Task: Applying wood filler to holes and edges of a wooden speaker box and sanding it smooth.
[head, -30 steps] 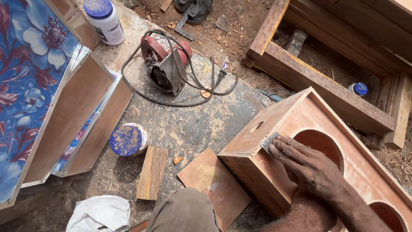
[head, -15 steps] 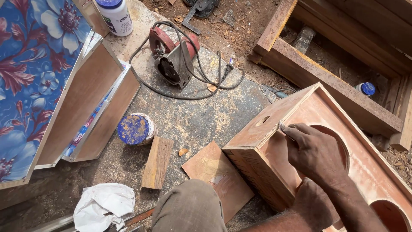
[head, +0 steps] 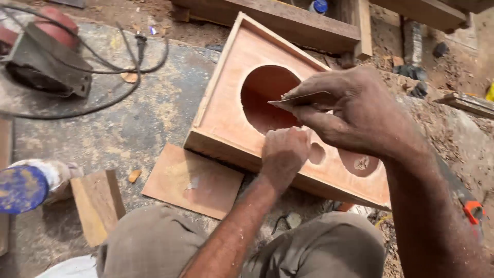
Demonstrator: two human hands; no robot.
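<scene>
While right hand pinching sandpaper, left hand fisted on wooden box, power tool and plywood offcut nearby.

Blue-lidded round tub far left; blue-capped white bottle top.

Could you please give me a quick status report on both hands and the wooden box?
Right hand pinching a sandpaper scrap over the big round hole. Left hand fisted on the wooden box. Nothing in the way.
</scene>
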